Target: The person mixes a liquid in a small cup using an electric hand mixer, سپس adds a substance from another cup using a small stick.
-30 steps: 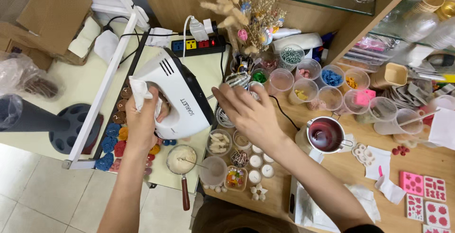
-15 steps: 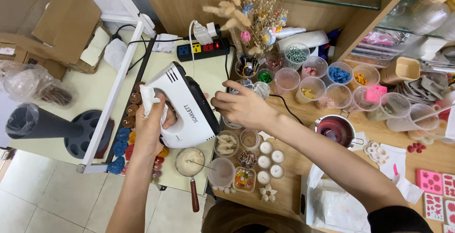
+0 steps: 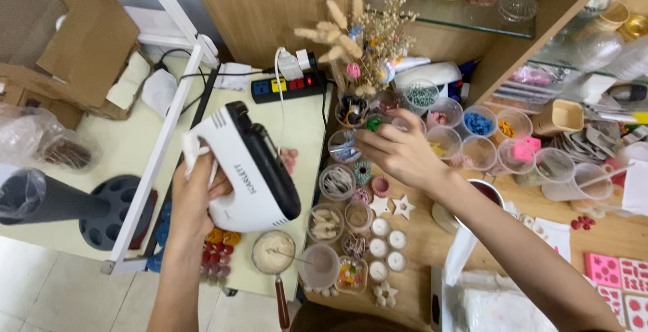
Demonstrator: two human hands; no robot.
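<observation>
My left hand (image 3: 192, 200) grips the handle of a white and black electric hand mixer (image 3: 246, 170), with a white tissue pressed between palm and handle. The mixer is tilted and held above a small pan of creamy paste (image 3: 273, 252) with a wooden handle. My right hand (image 3: 399, 151) reaches over a cluster of clear plastic cups (image 3: 445, 113), its fingers curled beside a cup with green contents (image 3: 373, 124). I cannot see whether those fingers hold anything.
Small tea-light candles (image 3: 382, 237) and two white star shapes (image 3: 391, 205) lie on the wooden table. A black power strip (image 3: 287, 86) and dried flowers (image 3: 358, 28) stand behind. Pink moulds (image 3: 614, 271) lie at right. A white frame bar (image 3: 162, 143) and black tube (image 3: 40, 197) are at left.
My left hand has raised and tilted the mixer. My right hand has moved right and away from the mixer, over to the clear cups.
</observation>
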